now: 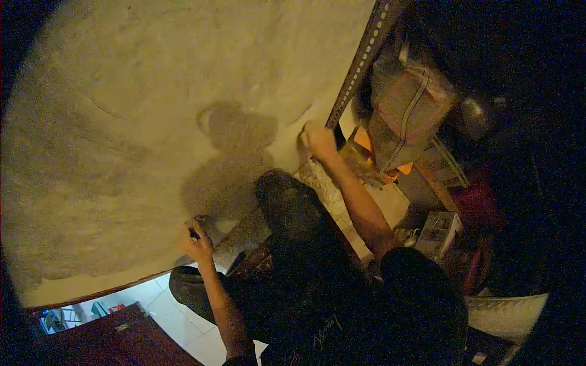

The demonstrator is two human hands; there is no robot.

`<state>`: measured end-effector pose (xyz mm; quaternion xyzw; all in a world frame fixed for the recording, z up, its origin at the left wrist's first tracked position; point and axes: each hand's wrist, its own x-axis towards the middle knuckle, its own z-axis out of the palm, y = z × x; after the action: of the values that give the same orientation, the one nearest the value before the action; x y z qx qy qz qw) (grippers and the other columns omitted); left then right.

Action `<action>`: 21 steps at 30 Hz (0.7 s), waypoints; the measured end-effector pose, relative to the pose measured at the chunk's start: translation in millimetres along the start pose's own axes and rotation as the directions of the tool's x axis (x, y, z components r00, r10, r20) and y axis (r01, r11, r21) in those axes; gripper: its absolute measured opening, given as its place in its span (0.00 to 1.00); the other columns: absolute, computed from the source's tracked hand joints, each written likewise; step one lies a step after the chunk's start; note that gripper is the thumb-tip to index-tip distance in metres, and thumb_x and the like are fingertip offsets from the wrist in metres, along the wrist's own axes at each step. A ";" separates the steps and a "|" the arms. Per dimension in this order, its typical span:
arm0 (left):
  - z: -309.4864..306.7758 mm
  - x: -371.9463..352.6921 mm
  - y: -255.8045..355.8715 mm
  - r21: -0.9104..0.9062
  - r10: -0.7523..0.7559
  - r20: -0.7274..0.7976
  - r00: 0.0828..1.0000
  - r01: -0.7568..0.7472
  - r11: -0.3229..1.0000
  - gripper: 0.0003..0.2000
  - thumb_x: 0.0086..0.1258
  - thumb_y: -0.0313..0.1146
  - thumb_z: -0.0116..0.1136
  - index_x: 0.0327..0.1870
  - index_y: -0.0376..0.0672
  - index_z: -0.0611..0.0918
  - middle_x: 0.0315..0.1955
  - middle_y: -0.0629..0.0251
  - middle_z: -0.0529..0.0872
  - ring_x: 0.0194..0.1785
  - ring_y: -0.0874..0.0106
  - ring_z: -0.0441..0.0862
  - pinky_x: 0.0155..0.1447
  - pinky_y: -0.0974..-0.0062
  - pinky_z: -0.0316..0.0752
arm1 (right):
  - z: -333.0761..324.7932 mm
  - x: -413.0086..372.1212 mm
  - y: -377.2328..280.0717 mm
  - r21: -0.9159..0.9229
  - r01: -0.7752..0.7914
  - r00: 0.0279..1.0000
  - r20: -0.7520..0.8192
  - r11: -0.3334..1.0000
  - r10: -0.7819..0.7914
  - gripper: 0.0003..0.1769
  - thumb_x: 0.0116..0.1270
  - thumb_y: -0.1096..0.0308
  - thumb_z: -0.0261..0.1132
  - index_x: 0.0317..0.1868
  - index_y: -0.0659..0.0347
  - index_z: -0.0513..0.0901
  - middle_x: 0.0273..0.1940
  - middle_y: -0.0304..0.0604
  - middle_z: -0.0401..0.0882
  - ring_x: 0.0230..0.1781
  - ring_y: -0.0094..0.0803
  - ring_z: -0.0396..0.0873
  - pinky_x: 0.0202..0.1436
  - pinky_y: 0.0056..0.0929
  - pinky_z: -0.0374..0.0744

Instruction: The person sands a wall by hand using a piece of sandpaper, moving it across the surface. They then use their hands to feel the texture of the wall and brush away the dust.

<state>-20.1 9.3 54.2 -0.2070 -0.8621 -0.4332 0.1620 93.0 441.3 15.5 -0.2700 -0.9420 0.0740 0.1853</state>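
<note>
My left hand (pixel 196 243) is beside the lower part of the plain wall (pixel 140 110). Its fingers are curled round a small dark object (pixel 194 234) that is too small to name. Higher and to the right, my right hand (pixel 318 140) is closed near the wall's edge, close to the lower end of a dark strip with a row of light dots (pixel 363 55). What it holds, if anything, is hidden. Shadows fall on the wall between my hands. My bent knee (pixel 284 189), in dark cloth, lies between my forearms.
To the right hangs a translucent zipped bag (pixel 406 107). Below it are orange items (pixel 362 139), a grey box (pixel 438 235) and red cloth (pixel 479 204). A dark red panel (pixel 116 338) and a tiled floor (pixel 183 314) show at the lower left; a woven rim (pixel 510 314) at the lower right.
</note>
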 end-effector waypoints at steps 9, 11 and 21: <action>10.1 2.0 1.4 0.055 0.089 -0.141 0.986 -0.082 0.995 0.11 0.70 0.38 0.58 0.36 0.40 0.84 0.24 0.60 0.84 0.25 0.68 0.79 0.31 0.70 0.71 | -18.6 19.0 -5.9 -0.047 -0.304 0.952 -0.039 0.951 0.303 0.14 0.66 0.60 0.57 0.35 0.65 0.76 0.34 0.60 0.79 0.35 0.54 0.80 0.38 0.49 0.78; 3.6 3.3 5.9 0.070 -0.004 -0.016 1.000 0.006 0.998 0.12 0.70 0.40 0.58 0.36 0.39 0.85 0.26 0.58 0.85 0.27 0.66 0.81 0.33 0.69 0.72 | -7.5 -2.0 -40.9 0.015 -0.239 0.971 -0.018 0.971 0.239 0.14 0.65 0.60 0.57 0.35 0.65 0.76 0.31 0.60 0.79 0.33 0.54 0.80 0.37 0.50 0.79; 9.4 1.3 -15.2 0.060 0.033 0.006 0.999 -0.033 0.998 0.15 0.71 0.42 0.57 0.35 0.37 0.83 0.26 0.58 0.85 0.28 0.67 0.80 0.32 0.71 0.72 | -10.1 -9.7 -31.1 -0.055 0.121 0.989 0.093 0.991 -0.116 0.13 0.61 0.60 0.59 0.33 0.63 0.77 0.29 0.54 0.80 0.30 0.54 0.81 0.34 0.49 0.79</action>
<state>-29.7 9.0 39.1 -0.2172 -0.8717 -0.4038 0.1730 89.6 410.2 29.2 -0.2156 -0.9655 0.0461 0.1388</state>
